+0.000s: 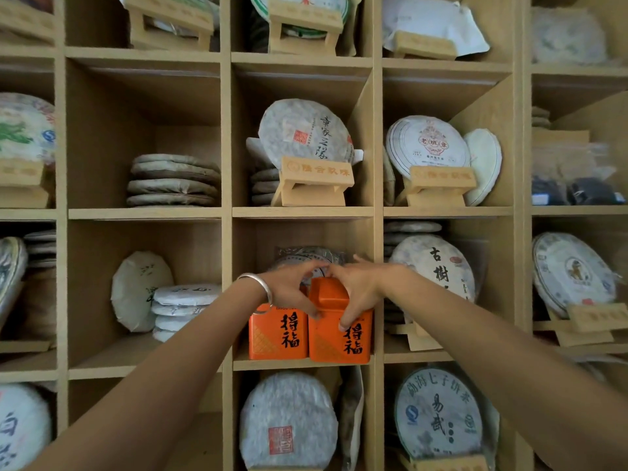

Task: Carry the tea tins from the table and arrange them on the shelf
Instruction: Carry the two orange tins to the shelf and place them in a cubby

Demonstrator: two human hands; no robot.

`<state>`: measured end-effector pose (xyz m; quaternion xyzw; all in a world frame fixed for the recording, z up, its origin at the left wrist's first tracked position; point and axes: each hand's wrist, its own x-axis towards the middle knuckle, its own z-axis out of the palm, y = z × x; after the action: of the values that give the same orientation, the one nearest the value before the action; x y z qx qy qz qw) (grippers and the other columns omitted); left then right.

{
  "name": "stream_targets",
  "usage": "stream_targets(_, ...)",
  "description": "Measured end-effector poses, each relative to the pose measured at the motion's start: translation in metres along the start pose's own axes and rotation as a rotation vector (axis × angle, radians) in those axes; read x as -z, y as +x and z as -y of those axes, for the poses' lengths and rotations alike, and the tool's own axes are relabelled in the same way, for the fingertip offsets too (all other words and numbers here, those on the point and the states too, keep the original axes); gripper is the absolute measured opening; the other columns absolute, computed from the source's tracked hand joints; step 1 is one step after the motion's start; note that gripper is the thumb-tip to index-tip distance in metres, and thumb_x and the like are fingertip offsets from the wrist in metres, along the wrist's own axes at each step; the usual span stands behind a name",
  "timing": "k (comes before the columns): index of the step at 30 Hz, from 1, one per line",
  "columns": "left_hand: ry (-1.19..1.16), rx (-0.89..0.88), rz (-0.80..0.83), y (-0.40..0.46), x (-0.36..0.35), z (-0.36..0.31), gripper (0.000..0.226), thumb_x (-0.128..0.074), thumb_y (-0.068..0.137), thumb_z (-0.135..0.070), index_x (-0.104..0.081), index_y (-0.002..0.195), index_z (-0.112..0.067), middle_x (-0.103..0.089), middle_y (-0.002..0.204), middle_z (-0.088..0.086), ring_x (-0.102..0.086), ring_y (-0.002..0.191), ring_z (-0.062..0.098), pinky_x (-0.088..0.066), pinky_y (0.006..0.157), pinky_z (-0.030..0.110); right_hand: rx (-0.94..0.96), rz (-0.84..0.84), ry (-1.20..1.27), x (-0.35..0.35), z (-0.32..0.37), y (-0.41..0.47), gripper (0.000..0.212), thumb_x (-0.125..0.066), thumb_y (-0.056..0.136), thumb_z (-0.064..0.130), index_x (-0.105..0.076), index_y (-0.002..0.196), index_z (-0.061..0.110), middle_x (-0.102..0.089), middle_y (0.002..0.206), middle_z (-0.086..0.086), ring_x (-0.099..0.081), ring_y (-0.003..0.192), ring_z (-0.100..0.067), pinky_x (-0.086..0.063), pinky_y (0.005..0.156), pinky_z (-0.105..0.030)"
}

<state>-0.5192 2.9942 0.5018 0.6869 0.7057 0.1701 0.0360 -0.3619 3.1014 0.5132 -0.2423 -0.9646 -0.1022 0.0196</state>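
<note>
Head view: two orange tea tins (311,331)

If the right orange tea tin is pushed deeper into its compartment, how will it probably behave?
The right orange tin looks rigid, with flat sides, so it will probably slide and not bend or roll. Its base seems wide and it stands against the left orange tin, so tipping seems unlikely. The glossy surface may be slippery under the right hand.
</note>
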Motion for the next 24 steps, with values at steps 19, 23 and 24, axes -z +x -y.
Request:
stream_targets(19,0.280,-0.055,-0.215,0.010,-0.030,0.011,0.078,-0.081,0.064,-0.045,-0.047,0.131,-0.021,-0.060,0.121,0.001,-0.055,0.108,0.020,-0.047,0.092,0.034,0.076,-0.391,-0.316,-0.032,0.011,-0.012,0.082,-0.076,0.068,0.047,-0.038,0.133,0.017,-0.045,0.122,-0.011,-0.051,0.107,-0.027,-0.046,0.077,-0.036)
stream_targets(23,0.223,-0.047,-0.259,0.008,-0.035,0.012,0.069,-0.080,0.065,-0.047,-0.049,0.122,-0.023,-0.060,0.116,-0.001,-0.057,0.104,0.017,-0.051,0.091,0.039,0.000,-0.471,-0.261,-0.046,0.006,-0.023,0.075,-0.074,0.072,0.047,-0.038,0.129,0.014,-0.044,0.120,-0.013,-0.050,0.108,-0.029,-0.044,0.081,-0.037)
stream_targets(24,0.223,-0.047,-0.275,0.008,-0.036,0.013,0.064,-0.080,0.066,-0.047,-0.050,0.118,-0.023,-0.060,0.113,-0.002,-0.057,0.101,0.016,-0.051,0.088,0.038,-0.010,-0.471,-0.243,-0.048,0.005,-0.025,0.073,-0.073,0.073,0.047,-0.039,0.128,0.013,-0.044,0.119,-0.012,-0.051,0.107,-0.028,-0.045,0.079,-0.037)
